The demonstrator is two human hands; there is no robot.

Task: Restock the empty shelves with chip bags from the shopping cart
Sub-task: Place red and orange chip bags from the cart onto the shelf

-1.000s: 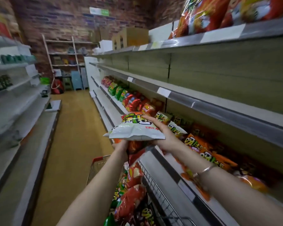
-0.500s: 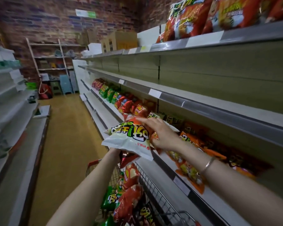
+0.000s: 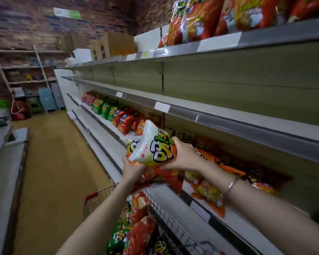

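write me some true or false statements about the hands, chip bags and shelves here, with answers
The right-hand grip holds the white and orange chip bag with green lettering. True.
The wire shopping cart is empty. False: the cart holds red and green chip bags.
The grey-edged shelf just above the held bag shows no stock. True.
The thin metal bracelet sits on the left wrist. False: the bracelet is on the right wrist.
The top shelf holds blue bags. False: the top shelf holds large red bags.
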